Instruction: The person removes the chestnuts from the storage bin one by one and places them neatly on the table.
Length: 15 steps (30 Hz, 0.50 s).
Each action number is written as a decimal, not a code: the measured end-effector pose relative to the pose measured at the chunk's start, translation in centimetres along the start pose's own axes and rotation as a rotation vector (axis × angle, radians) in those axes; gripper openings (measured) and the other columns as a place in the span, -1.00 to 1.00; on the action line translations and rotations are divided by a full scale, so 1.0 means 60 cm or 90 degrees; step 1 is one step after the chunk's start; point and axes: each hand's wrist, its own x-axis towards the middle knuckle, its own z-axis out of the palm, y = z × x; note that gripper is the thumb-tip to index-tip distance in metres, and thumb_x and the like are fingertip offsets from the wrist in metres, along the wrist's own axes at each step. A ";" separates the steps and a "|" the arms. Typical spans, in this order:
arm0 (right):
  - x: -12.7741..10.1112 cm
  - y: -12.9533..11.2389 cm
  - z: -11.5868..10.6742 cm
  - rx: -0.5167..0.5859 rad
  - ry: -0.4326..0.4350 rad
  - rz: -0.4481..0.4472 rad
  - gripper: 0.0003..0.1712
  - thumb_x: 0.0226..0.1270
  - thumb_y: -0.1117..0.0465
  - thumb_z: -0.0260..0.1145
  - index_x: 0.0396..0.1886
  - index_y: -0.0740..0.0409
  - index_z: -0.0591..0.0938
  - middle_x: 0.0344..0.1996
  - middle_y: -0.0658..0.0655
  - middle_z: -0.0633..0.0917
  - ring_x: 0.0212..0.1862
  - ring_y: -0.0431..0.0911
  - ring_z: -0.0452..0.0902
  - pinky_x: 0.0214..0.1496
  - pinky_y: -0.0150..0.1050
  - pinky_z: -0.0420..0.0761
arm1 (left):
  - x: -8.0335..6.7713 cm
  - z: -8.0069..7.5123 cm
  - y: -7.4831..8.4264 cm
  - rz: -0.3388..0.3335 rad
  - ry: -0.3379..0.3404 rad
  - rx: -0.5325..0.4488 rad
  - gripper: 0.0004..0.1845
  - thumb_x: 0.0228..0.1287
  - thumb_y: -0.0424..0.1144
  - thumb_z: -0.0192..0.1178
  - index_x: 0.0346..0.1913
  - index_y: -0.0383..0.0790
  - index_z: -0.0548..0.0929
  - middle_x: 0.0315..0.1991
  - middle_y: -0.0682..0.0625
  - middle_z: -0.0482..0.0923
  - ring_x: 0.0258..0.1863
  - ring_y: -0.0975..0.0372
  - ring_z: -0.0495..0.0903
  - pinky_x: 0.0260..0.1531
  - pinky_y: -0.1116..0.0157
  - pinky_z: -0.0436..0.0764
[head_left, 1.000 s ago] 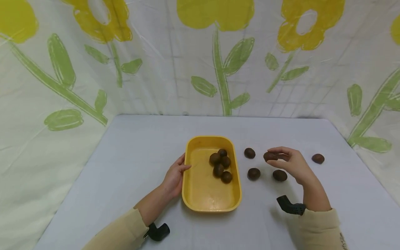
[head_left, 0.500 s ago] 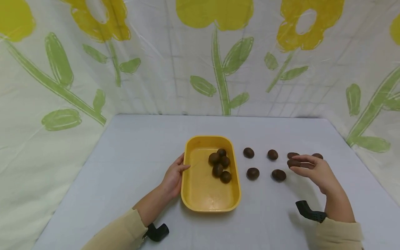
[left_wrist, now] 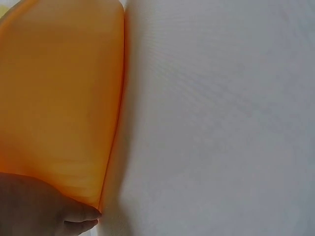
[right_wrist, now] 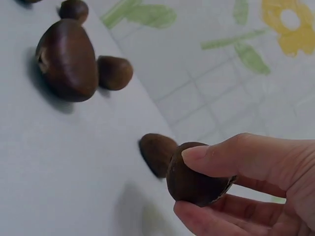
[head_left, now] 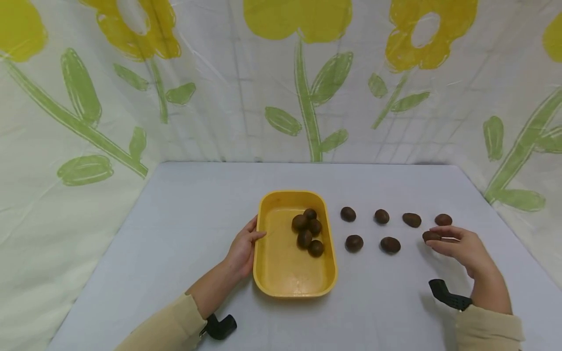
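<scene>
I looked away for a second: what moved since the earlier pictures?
The right hand moved rightward along the table, left two chestnuts in the far row, and now pinches one chestnut near the front row. The left hand stayed on the yellow tray, five chestnuts inside.

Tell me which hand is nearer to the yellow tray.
Left. The left hand rests against the left side of the yellow tray, thumb on its rim. The right hand is well off to the tray's right, pinching a brown nut above the table.

Bright, even light with soft shadows; head view bows at edges, left wrist view blurred.
</scene>
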 end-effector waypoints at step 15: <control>0.017 -0.002 0.029 -0.054 -0.009 -0.015 -0.35 0.03 0.16 0.44 0.05 0.48 0.49 -0.25 0.12 0.71 -0.37 -0.58 0.41 -0.35 -0.47 0.54 | 0.003 -0.001 0.000 -0.006 0.011 0.000 -0.33 0.33 -0.48 -0.24 0.48 -0.21 -0.13 0.49 -0.06 -0.12 0.45 0.09 0.00 0.43 0.13 0.05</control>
